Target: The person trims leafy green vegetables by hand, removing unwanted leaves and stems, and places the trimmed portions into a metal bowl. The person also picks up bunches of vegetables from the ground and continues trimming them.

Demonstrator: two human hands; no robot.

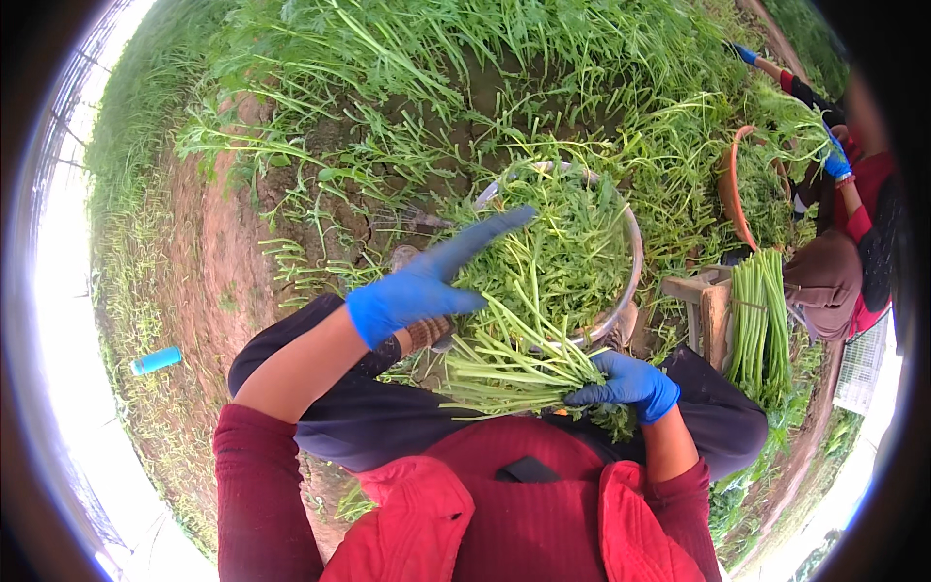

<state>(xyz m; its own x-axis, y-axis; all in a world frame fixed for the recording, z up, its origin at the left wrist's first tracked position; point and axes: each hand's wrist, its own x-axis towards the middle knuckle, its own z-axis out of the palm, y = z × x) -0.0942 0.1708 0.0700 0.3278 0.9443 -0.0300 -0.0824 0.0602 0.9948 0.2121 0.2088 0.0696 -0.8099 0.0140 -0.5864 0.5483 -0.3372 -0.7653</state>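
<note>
My left hand (429,280), in a blue glove, is raised with its fingers stretched out and the thumb apart. It looks blurred and holds nothing that I can see. In my blue-gloved right hand (629,385) is a bunch of cut leafy green stems (509,371), gripped near the leaves over my lap, with the cut ends fanned out to the left. Just beyond, between my feet, stands a round metal basin (637,254) heaped with loose leafy greens (553,240). My left hand is over the basin's left side.
Feathery-leaved plants (407,44) grow in soil ahead. At right, a tied bundle of stems (758,320) leans by a wooden stool (707,298). Another person (836,254) in blue gloves sits beside an orange tub (734,193) of greens. A blue cylinder (156,361) lies left.
</note>
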